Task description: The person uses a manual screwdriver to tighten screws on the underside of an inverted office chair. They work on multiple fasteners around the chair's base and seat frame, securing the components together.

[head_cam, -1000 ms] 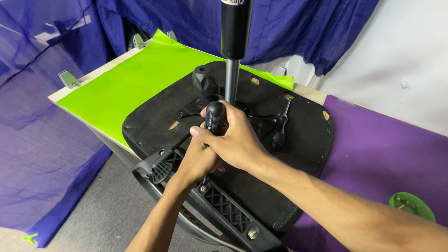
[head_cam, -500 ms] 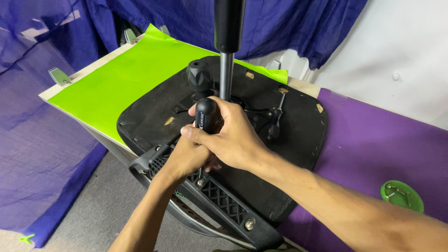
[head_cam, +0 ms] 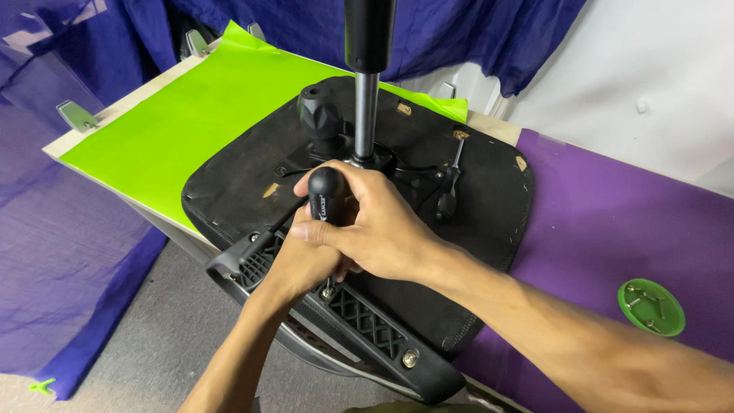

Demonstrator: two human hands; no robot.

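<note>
An upturned black office-chair seat lies on the table with its gas-lift column standing straight up from the middle. My right hand is wrapped around the black handle of a screwdriver held upright. My left hand sits under it, steadying the shaft near a screw on the black plastic armrest bracket at the seat's near edge. The screwdriver tip is hidden by my fingers.
A bright green sheet covers the left of the table, purple cloth the right. A green dish with loose screws sits at the right. A black knob and a lever project from the seat mechanism. Blue drapes hang behind.
The view has shifted slightly; both hands remain on the screwdriver at the same spot on the bracket, with only a small turn of the grip.
</note>
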